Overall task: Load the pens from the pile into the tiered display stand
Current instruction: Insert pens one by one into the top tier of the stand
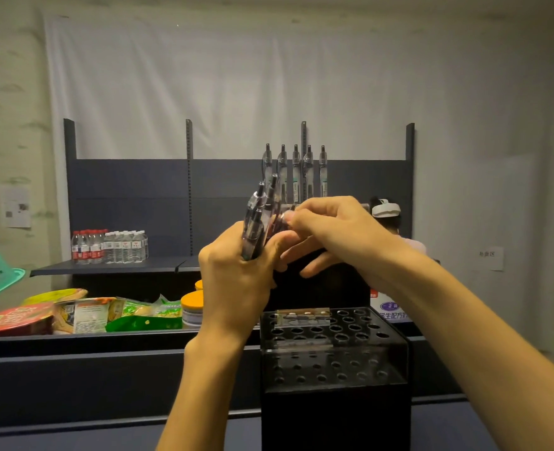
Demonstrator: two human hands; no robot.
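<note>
The left hand [236, 275] is gripping a bundle of pens [256, 222], fingers curled round the barrels low down, the clicker ends sticking up above the knuckles and leaning slightly right. The right hand [331, 229] is reaching in from the right, thumb and forefinger pinching at one pen at the top of the bundle, just beside the left thumb; the remaining right fingers are hanging loosely spread beneath. Exactly how much of that pen is between the fingertips is blurred.

The stand [334, 346] is sitting below and slightly right of both hands, its front tiers of holes showing open. Five pens [297, 172] are already standing upright in a row behind the right fingers, presumably in the back tier, though their bases are hidden by the hands.

The step in hand looks like separating one pen for insertion. To do it well, the left fingers should be loosening just enough for one barrel to slide free while holding the rest; squeezing too loosely risks spilling the bundle. The right fingertips should be taking the pen near its upper end, drawing it straight up along the bundle's axis, then bringing its tip down vertically over the next free hole beside the standing row, so the hand is not knocking those pens over.
</note>
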